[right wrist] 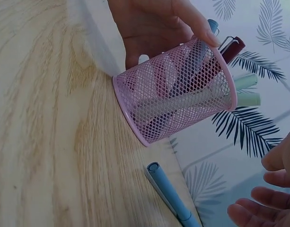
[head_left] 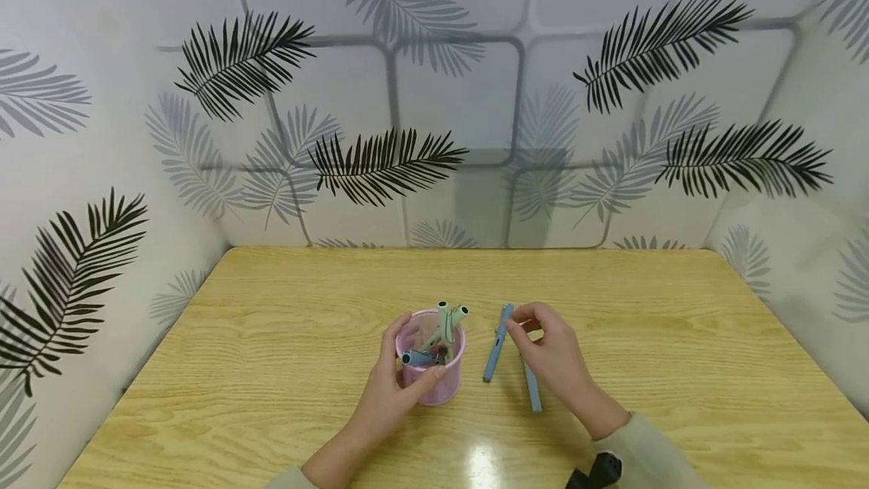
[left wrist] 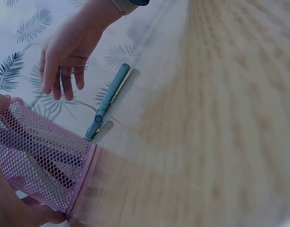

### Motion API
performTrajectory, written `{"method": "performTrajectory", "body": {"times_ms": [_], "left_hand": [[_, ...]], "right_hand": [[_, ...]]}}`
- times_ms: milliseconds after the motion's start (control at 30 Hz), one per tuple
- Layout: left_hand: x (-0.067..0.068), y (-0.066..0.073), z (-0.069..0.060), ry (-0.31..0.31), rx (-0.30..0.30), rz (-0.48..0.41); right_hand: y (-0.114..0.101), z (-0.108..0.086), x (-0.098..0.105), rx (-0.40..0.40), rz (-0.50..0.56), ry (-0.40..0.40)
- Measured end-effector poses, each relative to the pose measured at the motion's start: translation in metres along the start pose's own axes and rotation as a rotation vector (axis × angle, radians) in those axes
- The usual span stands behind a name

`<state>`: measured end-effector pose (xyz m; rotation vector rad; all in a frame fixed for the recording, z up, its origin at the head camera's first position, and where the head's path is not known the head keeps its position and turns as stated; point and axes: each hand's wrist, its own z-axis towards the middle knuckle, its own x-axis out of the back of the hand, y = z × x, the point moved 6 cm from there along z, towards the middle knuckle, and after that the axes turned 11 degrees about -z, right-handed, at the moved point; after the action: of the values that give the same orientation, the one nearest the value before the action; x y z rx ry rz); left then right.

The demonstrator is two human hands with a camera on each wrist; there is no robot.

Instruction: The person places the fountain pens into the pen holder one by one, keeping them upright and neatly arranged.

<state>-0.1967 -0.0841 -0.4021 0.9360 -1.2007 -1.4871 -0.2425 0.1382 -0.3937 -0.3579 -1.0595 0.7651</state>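
Note:
My left hand [head_left: 387, 395] grips the pink mesh pen cup [head_left: 437, 389] round its side, the thumb at the near rim. Two light green pens [head_left: 444, 323] and a blue pen [head_left: 419, 358] lean inside it. A dark red pen [right wrist: 233, 48] also shows at the rim in the right wrist view. To the right of the cup a blue pen [head_left: 498, 345] lies on the table. Another blue pen [head_left: 532, 389] lies beside it, partly hidden by my right hand [head_left: 557, 353]. That hand hovers over the pens with loosely bent fingers and nothing visible in them.
The wooden table [head_left: 271, 308] runs back to a wall [head_left: 462, 112] with a leaf pattern. A black device [head_left: 597, 470] sits at my right wrist, close to the table's near side.

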Motion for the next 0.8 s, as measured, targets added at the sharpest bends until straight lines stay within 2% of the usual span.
{"method": "performTrajectory", "body": {"times_ms": [467,800], "left_hand": [[0.000,0.000,0.000,-0.004,-0.011,-0.006],[0.001,-0.001,-0.001,-0.001,-0.014,-0.007]], "right_hand": [[0.022,0.000,-0.009,-0.189,-0.131,-0.191],[0.033,-0.002,-0.018,-0.218,-0.184,-0.258]]}}
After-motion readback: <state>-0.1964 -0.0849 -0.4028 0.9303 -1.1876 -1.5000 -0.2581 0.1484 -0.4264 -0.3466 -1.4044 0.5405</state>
